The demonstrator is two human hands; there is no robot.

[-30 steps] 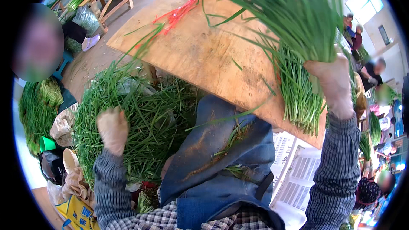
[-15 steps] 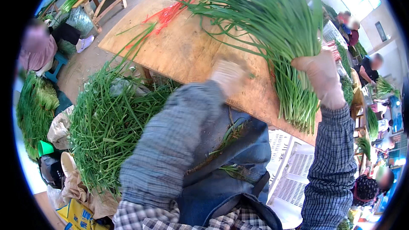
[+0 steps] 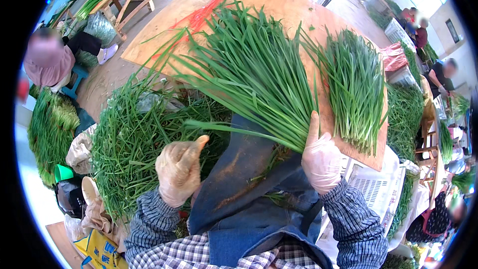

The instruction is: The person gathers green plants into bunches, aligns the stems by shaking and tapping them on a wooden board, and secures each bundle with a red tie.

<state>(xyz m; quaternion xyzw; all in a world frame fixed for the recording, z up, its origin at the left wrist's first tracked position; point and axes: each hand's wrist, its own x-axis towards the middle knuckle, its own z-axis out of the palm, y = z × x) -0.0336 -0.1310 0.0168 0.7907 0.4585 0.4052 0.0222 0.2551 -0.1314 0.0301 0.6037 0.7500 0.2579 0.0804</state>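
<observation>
A fanned bunch of garlic chives (image 3: 259, 65) lies across the wooden board (image 3: 144, 45), its stem end hanging over the near edge above my apron. My right hand (image 3: 321, 162), in a pale thin glove, is closed round that stem end with the index finger laid along the stems. My left hand (image 3: 177, 169), gloved too, hovers over the left side of my lap. Its fingers are curled and its thumb sticks out; whether anything is inside is hidden. One stray leaf stretches from the bunch toward it. A second, neater bunch of chives (image 3: 356, 89) rests at the board's right.
Red plastic ties (image 3: 211, 7) lie at the board's far left. A big heap of loose greens (image 3: 134, 154) rises at my left. White crates (image 3: 366, 189) stand under the board's right end. Other people sit and work left and right.
My right hand has come down from above the board's right side to the near edge. My left hand has drawn back from the board, toward me and leftward.
</observation>
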